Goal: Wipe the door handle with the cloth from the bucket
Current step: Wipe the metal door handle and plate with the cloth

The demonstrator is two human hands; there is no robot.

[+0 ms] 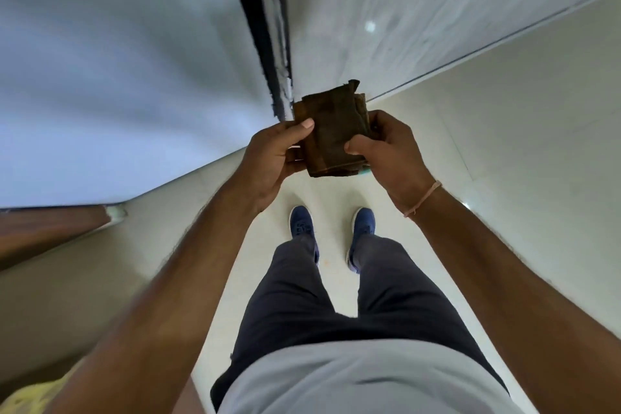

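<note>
A folded dark brown cloth [332, 131] is held in front of me at chest height, above my feet. My left hand [272, 161] grips its left edge with the thumb on top. My right hand [386, 151] holds its right side, thumb pressed on the lower part. A pale string band circles my right wrist. No door handle and no bucket show in this view.
A frosted glass panel [117, 77] stands at the left, with a dark vertical frame edge [265, 44] beside another pale panel [420, 10] to the right. A brown wooden piece [50, 228] lies at the far left. The floor [521, 161] is pale tile around my blue shoes [302, 225].
</note>
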